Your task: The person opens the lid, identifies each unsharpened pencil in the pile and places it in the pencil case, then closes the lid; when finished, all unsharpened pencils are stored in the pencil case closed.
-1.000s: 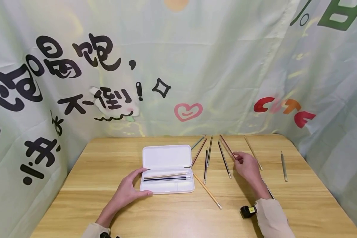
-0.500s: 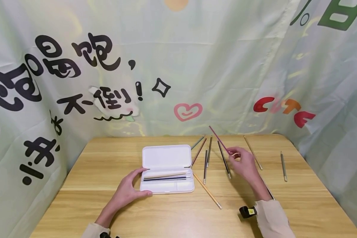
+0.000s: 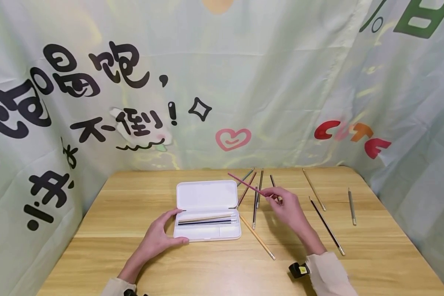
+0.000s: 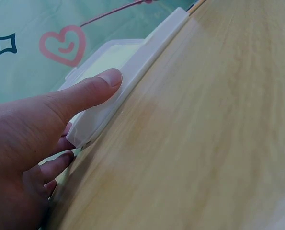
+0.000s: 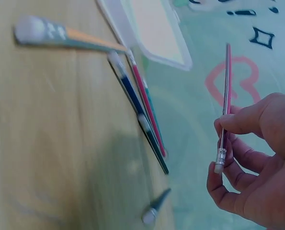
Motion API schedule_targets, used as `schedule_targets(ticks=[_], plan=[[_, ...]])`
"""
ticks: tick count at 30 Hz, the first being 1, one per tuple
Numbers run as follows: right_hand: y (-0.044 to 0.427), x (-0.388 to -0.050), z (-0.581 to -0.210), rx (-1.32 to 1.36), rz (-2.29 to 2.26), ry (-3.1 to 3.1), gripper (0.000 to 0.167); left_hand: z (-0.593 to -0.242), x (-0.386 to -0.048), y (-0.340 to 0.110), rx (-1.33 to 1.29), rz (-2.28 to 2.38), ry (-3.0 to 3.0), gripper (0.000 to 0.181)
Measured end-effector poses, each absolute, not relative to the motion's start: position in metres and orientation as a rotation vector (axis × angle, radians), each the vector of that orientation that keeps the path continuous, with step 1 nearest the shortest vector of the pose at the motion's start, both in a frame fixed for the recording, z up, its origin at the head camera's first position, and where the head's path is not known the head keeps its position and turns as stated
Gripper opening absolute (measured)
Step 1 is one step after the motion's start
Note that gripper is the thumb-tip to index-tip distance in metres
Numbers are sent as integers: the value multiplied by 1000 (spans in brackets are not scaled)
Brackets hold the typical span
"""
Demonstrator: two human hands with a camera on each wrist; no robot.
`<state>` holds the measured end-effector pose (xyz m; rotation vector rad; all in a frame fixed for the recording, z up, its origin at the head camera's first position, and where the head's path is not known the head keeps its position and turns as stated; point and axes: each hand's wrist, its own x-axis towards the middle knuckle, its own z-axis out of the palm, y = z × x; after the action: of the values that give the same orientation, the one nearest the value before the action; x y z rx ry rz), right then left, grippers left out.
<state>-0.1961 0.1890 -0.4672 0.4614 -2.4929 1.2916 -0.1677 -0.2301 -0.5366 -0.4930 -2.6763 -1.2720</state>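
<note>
My right hand (image 3: 286,207) pinches a red-purple pencil (image 3: 243,181) near its eraser end, above the table and right of the case. In the right wrist view, the thumb and fingers hold this pencil (image 5: 227,79) just above its metal band, with its other end pointing away. An open white pencil case (image 3: 207,195) lies at the middle of the table, lid tipped back. Several pencils (image 3: 207,220) lie side by side in its tray. My left hand (image 3: 157,238) holds the case's left end, thumb on the front rim, fingers toward the hinge; its fingertips are partly hidden in the left wrist view.
Between case and right hand lie a yellow pencil (image 3: 258,237), a dark pencil (image 3: 255,211), a red pencil (image 3: 248,187) and others. Farther right are a black pencil (image 3: 327,226), a tan pencil (image 3: 314,189) and a grey-green pencil (image 3: 352,207). A printed curtain (image 3: 281,90) stands behind the table (image 3: 207,271).
My right hand has lifted the red-purple pencil off the table and carried it left toward the case, and the pencil has turned flatter. My left hand and the case stay put.
</note>
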Motion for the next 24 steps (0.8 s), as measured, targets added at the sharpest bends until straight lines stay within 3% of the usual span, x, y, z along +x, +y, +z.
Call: schedule_targets(ticks=[24], plan=[[125,-188,-479,663,1085,-2527,19,-534,-167,-230,-482,-1303,-2691,95]])
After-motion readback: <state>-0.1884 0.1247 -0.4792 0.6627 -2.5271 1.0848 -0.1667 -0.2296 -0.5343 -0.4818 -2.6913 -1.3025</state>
